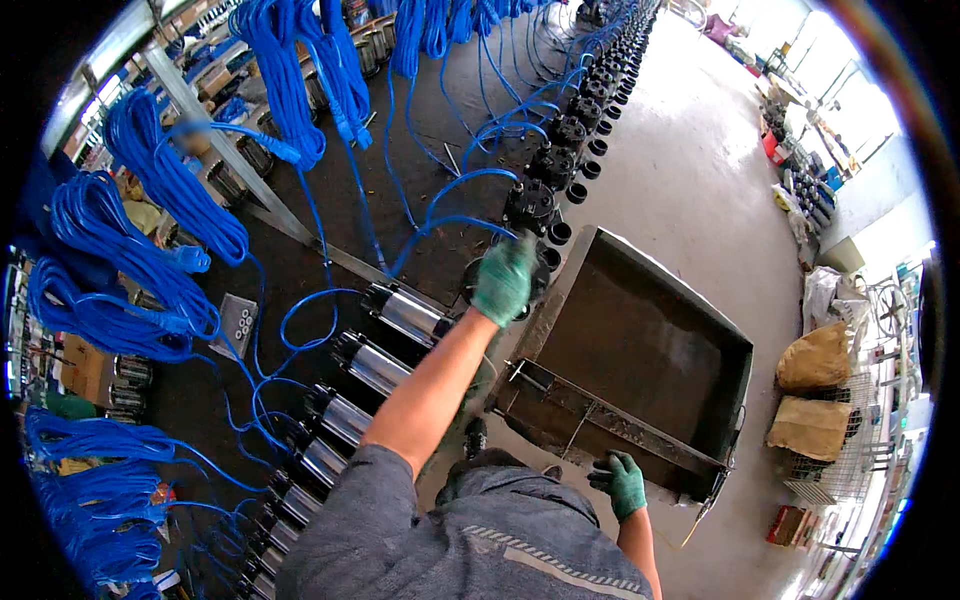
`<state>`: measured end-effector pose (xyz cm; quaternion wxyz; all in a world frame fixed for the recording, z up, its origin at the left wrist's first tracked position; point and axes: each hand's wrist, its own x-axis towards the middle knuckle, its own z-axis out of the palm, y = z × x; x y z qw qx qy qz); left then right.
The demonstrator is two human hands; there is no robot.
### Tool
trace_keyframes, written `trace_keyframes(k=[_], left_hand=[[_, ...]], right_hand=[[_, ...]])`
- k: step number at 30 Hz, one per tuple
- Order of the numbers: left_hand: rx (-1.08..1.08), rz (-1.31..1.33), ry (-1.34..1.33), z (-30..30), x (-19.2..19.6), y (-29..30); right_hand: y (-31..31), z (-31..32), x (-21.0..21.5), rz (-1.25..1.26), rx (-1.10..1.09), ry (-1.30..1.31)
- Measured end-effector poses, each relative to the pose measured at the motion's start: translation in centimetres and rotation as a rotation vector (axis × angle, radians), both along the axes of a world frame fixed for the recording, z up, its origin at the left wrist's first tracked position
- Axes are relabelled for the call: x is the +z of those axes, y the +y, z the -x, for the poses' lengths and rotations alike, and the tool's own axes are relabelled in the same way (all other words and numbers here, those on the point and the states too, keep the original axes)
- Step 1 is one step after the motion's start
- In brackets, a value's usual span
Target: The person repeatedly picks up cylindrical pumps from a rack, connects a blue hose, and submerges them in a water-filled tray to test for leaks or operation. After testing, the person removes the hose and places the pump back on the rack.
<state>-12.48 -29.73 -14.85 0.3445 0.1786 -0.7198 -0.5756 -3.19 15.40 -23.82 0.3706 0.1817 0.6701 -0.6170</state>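
My left hand [503, 280], in a green glove, reaches forward over a black pump body [474, 282] at the near end of a long row. Motion blurs its fingers, so I cannot see whether they grip it. My right hand [622, 484], gloved in green too, hangs low beside the near edge of a dark metal tray cart [640, 330]. Its fingers are apart, with nothing seen in them. Just beyond the left hand stands another black pump [532, 206] with a blue cable. Left of my forearm lie several steel pump cylinders [412, 314] with black ends.
Bundles of blue cable [175, 190] hang along a metal rack [225, 140] on the left. Loose blue cables loop across the dark surface toward the pumps. A small tray of rings [235, 325] lies among them. Brown sacks [812, 425] and a wire cage [850, 440] stand at right.
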Motion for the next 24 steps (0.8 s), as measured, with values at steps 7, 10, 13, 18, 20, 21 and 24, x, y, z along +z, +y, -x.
trace_keyframes(k=[7, 10, 13, 18, 20, 21, 24], left_hand=[[-0.277, 0.001, 0.117, -6.0, 8.8, 9.0], [-0.365, -0.337, 0.287, -7.4, 9.9, 11.9], [-0.401, -0.686, 0.288, -7.5, 8.2, 15.1], [-0.282, -0.649, 0.068, -9.0, 0.4, 19.3], [-0.271, -0.328, -0.168, -10.9, -4.3, 19.3], [-0.267, -0.165, -0.281, -11.6, -6.3, 19.5], [-0.248, -0.249, -0.516, -13.3, -10.4, 21.2]], right_hand=[[-5.2, 2.8, 3.4, 0.142, 0.133, 0.192], [-7.0, 2.8, 7.3, 0.304, 0.1, 0.101], [-4.5, 2.5, 5.9, 0.337, -0.011, 0.191], [4.1, 3.7, 4.6, -0.24, 0.076, 0.579], [6.0, 4.8, 6.2, -0.355, 0.112, 0.543], [7.7, 5.3, 5.3, -0.411, 0.162, 0.613], [9.2, 6.3, 5.6, -0.62, 0.296, 0.65]])
